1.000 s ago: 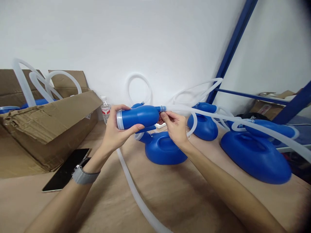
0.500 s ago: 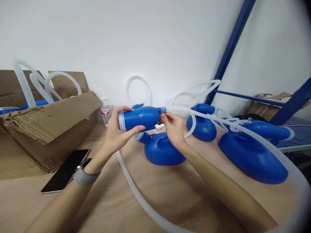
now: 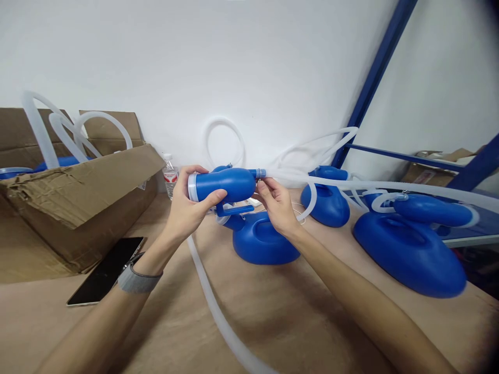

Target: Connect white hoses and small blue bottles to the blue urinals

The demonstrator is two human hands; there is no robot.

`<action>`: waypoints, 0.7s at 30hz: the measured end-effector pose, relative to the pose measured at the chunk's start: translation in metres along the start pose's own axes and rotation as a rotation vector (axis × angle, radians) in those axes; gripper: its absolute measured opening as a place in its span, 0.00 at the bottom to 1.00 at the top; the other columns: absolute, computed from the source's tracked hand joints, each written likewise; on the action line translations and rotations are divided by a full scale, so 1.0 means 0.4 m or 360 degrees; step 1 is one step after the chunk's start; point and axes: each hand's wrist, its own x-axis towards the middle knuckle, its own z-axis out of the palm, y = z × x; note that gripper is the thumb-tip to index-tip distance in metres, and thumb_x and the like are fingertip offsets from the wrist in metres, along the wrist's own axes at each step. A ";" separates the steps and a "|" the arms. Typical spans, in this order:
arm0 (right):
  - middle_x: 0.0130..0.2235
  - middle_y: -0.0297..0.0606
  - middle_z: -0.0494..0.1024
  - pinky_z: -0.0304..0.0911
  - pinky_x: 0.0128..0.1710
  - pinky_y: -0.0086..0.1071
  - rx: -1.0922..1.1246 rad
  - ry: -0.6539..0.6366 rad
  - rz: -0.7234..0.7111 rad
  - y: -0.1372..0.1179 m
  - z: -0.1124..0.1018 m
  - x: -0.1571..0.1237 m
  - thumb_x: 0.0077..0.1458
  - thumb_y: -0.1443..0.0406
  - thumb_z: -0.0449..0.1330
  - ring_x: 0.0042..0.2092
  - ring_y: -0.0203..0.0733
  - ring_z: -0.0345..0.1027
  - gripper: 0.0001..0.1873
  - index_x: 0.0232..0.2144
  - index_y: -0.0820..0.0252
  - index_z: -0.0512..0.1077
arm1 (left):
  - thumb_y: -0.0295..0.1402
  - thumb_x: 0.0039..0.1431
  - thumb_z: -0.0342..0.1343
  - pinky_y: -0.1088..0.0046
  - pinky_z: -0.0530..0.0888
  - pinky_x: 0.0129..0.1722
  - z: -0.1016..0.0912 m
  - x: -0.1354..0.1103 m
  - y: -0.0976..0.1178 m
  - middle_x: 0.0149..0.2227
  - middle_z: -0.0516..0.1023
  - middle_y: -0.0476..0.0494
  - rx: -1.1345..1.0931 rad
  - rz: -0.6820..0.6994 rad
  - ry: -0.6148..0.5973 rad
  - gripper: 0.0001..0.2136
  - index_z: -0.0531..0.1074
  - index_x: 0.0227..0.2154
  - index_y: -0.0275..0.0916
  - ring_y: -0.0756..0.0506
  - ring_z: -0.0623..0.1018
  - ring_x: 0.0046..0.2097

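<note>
My left hand [image 3: 191,200] is wrapped round a blue plastic urinal funnel [image 3: 230,185] with a whitish ring at its wide end, held level above the table. Its small handle shows underneath. A clear hose [image 3: 351,184] is fitted to the funnel's narrow end, where a thin wire hose clamp [image 3: 260,173] circles the joint. Just under that joint, my right hand [image 3: 277,200] is closed, thumb and forefinger pinching at the clamp's wire end; the fingers partly hide it. Below my hands stands a blue urinal bottle [image 3: 265,246] with a grip opening on top.
More blue urinal bottles [image 3: 409,259] with hoses stand to the right, by a blue metal rack [image 3: 374,78]. An open cardboard box [image 3: 86,192] with hoses is at left, near a black tablet [image 3: 105,272] and a water bottle [image 3: 170,176]. Another hose [image 3: 218,306] crosses the table in front.
The funnel has turned in my left hand, so its handle now hangs clear underneath. At right the hose has swung up and lies straighter. My right hand still pinches at the joint.
</note>
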 end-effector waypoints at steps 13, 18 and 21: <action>0.50 0.43 0.85 0.74 0.54 0.44 -0.0284 -0.0301 0.0255 0.022 -0.048 0.018 0.59 0.46 0.66 0.51 0.48 0.80 0.25 0.48 0.57 0.80 | 0.47 0.49 0.73 0.61 0.79 0.40 -0.053 0.037 0.054 0.46 0.75 0.47 0.0436 0.0224 0.0094 0.26 0.70 0.46 0.45 0.39 0.79 0.48; 0.58 0.44 0.81 0.66 0.63 0.50 -0.1130 -0.0804 0.0199 -0.012 -0.144 0.028 0.64 0.50 0.63 0.60 0.54 0.74 0.23 0.55 0.53 0.80 | 0.49 0.55 0.70 0.48 0.76 0.48 -0.149 0.083 0.043 0.49 0.73 0.50 0.0484 0.0313 0.0567 0.25 0.68 0.48 0.43 0.36 0.76 0.57; 0.65 0.38 0.76 0.57 0.70 0.53 -0.1345 -0.1249 0.0373 -0.031 -0.195 0.026 0.62 0.48 0.65 0.67 0.58 0.66 0.28 0.62 0.45 0.76 | 0.48 0.53 0.73 0.44 0.73 0.52 -0.196 0.105 0.006 0.49 0.73 0.51 0.0480 0.0304 0.0763 0.26 0.68 0.47 0.43 0.37 0.76 0.56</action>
